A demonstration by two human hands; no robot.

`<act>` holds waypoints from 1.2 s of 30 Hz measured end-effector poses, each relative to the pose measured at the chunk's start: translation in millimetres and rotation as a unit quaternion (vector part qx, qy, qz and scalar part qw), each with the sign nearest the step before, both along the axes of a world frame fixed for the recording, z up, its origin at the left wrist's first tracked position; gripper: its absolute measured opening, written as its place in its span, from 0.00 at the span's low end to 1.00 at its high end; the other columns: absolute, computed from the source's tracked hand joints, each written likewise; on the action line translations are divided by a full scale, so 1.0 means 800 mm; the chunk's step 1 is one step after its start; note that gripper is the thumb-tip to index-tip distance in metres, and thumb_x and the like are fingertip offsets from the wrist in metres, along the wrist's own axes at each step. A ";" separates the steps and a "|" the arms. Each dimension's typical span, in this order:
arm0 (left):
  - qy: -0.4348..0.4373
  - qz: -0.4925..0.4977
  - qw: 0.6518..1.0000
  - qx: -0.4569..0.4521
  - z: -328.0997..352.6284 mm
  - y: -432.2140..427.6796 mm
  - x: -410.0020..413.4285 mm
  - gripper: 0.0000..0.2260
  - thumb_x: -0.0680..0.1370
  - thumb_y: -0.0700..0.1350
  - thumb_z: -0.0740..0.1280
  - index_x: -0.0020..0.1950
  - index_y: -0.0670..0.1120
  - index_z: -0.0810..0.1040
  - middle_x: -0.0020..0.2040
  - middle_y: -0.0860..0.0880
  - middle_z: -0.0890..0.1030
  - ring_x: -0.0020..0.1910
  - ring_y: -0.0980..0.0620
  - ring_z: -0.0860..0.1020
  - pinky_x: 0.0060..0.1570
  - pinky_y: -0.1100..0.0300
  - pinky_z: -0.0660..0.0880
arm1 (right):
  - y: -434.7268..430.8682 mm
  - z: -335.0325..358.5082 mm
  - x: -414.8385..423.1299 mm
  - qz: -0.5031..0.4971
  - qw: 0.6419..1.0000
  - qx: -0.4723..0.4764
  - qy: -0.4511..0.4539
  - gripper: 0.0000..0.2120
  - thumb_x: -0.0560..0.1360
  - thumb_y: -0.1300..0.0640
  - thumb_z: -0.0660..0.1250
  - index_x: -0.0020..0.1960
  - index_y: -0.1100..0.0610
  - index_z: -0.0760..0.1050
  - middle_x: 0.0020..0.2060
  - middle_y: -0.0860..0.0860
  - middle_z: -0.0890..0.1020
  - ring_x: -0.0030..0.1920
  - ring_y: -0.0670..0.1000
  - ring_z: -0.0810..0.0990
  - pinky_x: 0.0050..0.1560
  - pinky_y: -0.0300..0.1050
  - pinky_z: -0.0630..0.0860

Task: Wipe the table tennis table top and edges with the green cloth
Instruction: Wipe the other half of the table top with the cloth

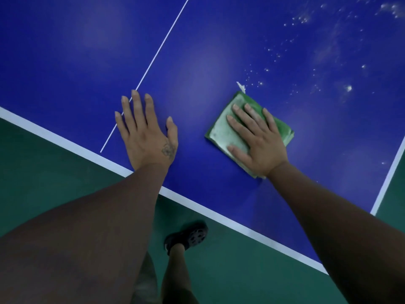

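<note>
a: step in hand?
b: mid-wipe on the top. the right hand (260, 141) lies flat on the folded green cloth (223, 130), fingers straight and spread, pressing it onto the blue table tennis table top (197, 62). no curl, no pinch.
a: left hand?
b: the left hand (146, 132) is flat on bare blue, fingers extended and released, grasping nothing. its fingertips lie across the thin white centre line (162, 47). it reads as a brace for the lean.
a: where's the cloth exactly?
b: on the top, toward the corner on the person's right, inside the white end border (65, 141) and apart from it. its upper face looks pale and smeared.
a: progress?
b: judgement: early to middle. white specks (306, 62) spread over the blue beyond the cloth, up and right. a small white scrap (240, 86) sits just beside the cloth's far corner. can't tell whether the edges are wiped.
a: next move?
b: likely a push forward and right through the specks, palm flat so the fold doesn't open, taking the scrap first. the edges would then call for fingers curling the cloth round the rim.
a: anything else?
b: green floor (43, 172), with one dark shoe (190, 235) on it, just off the table's end.
</note>
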State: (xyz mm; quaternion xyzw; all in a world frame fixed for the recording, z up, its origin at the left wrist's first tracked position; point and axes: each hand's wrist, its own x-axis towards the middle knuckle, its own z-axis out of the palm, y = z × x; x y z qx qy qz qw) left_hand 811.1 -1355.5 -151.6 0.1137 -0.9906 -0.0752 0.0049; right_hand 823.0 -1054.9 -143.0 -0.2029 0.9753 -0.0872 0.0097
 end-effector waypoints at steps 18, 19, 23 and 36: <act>0.002 -0.009 1.000 -0.001 0.003 0.001 0.004 0.33 0.87 0.62 0.48 0.88 0.45 0.54 0.89 0.43 0.52 0.88 0.41 0.48 0.86 0.39 0.45 | 0.094 -0.003 0.112 -0.187 0.982 0.020 -0.016 0.34 0.85 0.34 0.56 0.87 0.46 0.59 0.88 0.47 0.57 0.87 0.53 0.55 0.85 0.65 0.52; -0.003 -0.011 1.000 -0.001 0.004 0.002 0.004 0.33 0.87 0.62 0.47 0.88 0.46 0.54 0.89 0.44 0.51 0.88 0.41 0.48 0.86 0.39 0.44 | 0.089 -0.002 0.102 -0.231 0.972 0.026 -0.021 0.35 0.85 0.34 0.55 0.88 0.46 0.57 0.88 0.47 0.56 0.88 0.53 0.54 0.85 0.64 0.50; -0.019 -0.001 1.000 0.013 0.010 0.004 0.007 0.32 0.88 0.62 0.46 0.89 0.46 0.52 0.89 0.45 0.50 0.88 0.43 0.46 0.86 0.42 0.44 | 0.036 -0.001 0.135 -0.281 0.959 0.031 -0.021 0.35 0.86 0.34 0.53 0.88 0.48 0.55 0.88 0.50 0.55 0.88 0.54 0.53 0.85 0.66 0.50; -0.027 0.036 0.999 0.007 0.003 0.138 0.080 0.34 0.88 0.62 0.47 0.89 0.45 0.51 0.89 0.41 0.48 0.88 0.39 0.46 0.86 0.39 0.46 | 0.157 -0.002 0.228 -0.003 0.998 0.014 -0.053 0.35 0.84 0.35 0.60 0.87 0.47 0.61 0.87 0.48 0.60 0.87 0.55 0.58 0.83 0.69 0.56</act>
